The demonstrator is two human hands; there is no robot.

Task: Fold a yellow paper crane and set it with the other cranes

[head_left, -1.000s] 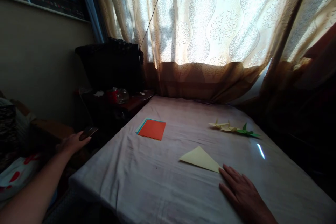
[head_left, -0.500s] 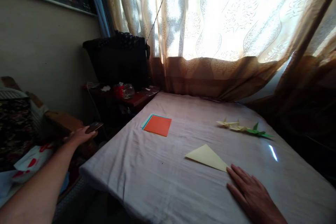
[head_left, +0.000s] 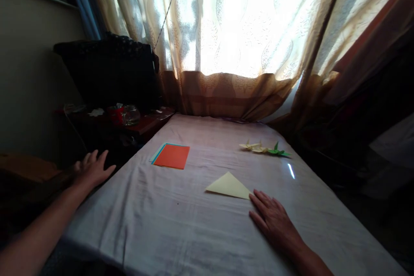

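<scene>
A pale yellow sheet of paper folded into a triangle [head_left: 228, 186] lies on the cloth-covered table [head_left: 194, 233]. My right hand [head_left: 270, 217] rests flat beside it, fingers stretched out and fingertips at the triangle's right corner. Off the table's left edge, my left hand [head_left: 92, 170] hangs in the air with its fingers spread and nothing in it. A stack of square paper with an orange sheet [head_left: 173, 156] on top lies at the left of the table. Folded paper cranes, pale yellow ones [head_left: 254, 147] and a green one [head_left: 278, 151], stand in a row at the back right.
A dark side table [head_left: 145, 123] at the back left bears a glass jar [head_left: 131, 115], a red container [head_left: 115, 114] and a black covered screen [head_left: 110, 73]. Patterned curtains [head_left: 220, 90] hang behind the table. A small bright glare patch [head_left: 291, 171] shows on the cloth.
My left hand no longer holds the dark, flat, phone-like object and its fingers have spread. The view has turned to the right. My right hand stays at the triangle's corner.
</scene>
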